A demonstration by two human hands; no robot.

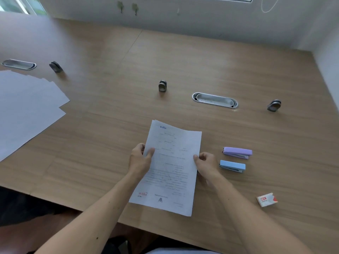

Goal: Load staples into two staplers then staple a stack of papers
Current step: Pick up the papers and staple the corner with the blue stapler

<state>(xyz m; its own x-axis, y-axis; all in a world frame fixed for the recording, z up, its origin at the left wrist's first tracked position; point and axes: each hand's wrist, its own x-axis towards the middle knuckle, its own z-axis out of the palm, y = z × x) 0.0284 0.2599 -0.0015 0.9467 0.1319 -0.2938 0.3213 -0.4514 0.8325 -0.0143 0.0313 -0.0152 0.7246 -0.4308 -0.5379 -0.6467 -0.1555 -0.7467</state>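
I hold a thin stack of printed papers over the wooden table, near its front edge. My left hand grips the stack's left edge and my right hand grips its right edge. To the right of the stack a purple stapler lies on the table, shut. A blue stapler lies just in front of it, also shut. A small white and red staple box sits further right, close to the front edge.
Several loose white sheets are spread at the far left. Two oval metal cable grommets are set into the table. Three small metal clamps stand on it. A white wall closes the far side.
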